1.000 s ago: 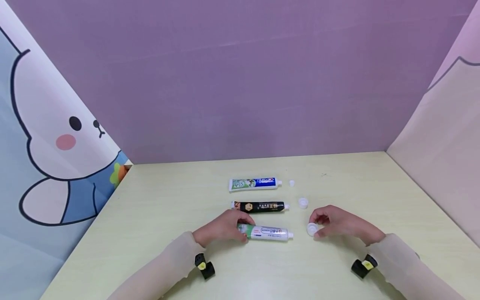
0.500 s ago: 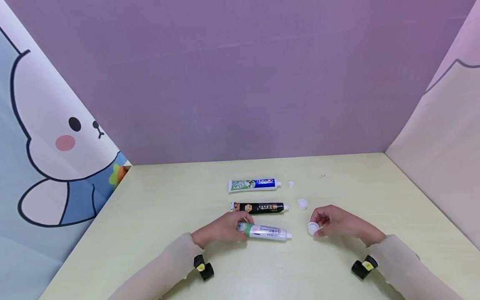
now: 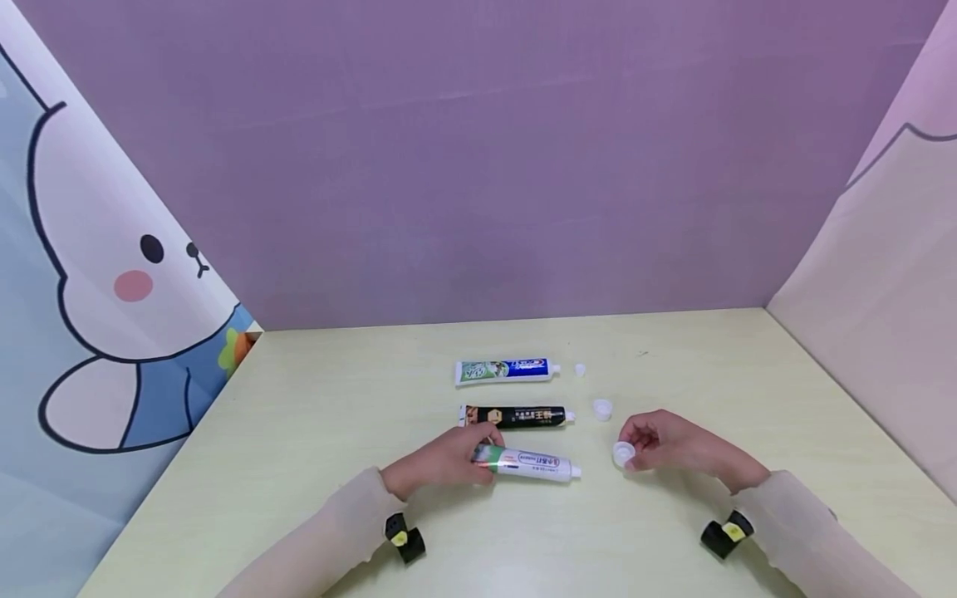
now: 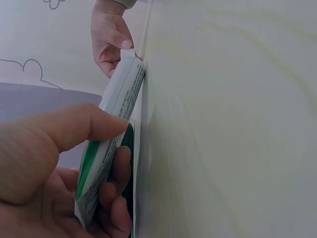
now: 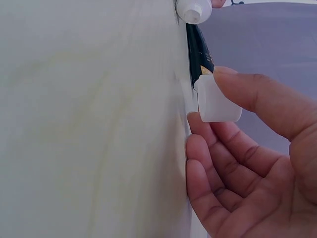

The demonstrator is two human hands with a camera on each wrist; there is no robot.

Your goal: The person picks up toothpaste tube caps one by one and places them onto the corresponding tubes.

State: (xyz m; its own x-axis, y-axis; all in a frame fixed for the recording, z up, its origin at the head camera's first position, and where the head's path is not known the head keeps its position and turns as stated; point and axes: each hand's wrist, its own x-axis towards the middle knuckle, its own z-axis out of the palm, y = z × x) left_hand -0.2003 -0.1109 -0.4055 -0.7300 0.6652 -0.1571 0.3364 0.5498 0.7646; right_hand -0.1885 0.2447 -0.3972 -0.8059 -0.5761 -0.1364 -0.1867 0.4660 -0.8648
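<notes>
My left hand (image 3: pixel 441 458) grips the crimped end of a white and green toothpaste tube (image 3: pixel 534 466), thumb on one side and curled fingers on the other. The tube lies low over the table, its uncapped nozzle (image 3: pixel 576 473) pointing right. In the left wrist view the tube (image 4: pixel 121 94) slants away from the thumb. Across a short gap, my right hand (image 3: pixel 676 447) pinches a round white cap (image 3: pixel 623 453) between thumb and fingers, close to the tabletop. The right wrist view shows the cap (image 5: pixel 218 101) side-on, with the tube's nozzle (image 5: pixel 193 14) beyond it.
Behind the held tube lies a black toothpaste tube (image 3: pixel 523 417), with a white cap (image 3: pixel 602 409) off its nozzle. Farther back are a blue and green tube (image 3: pixel 503 371) and a small white cap (image 3: pixel 580 370). A purple backdrop (image 3: pixel 478 166) rises at the table's far edge.
Both hands keep their holds on the tube and the cap, almost in place. The head view has shifted very slightly.
</notes>
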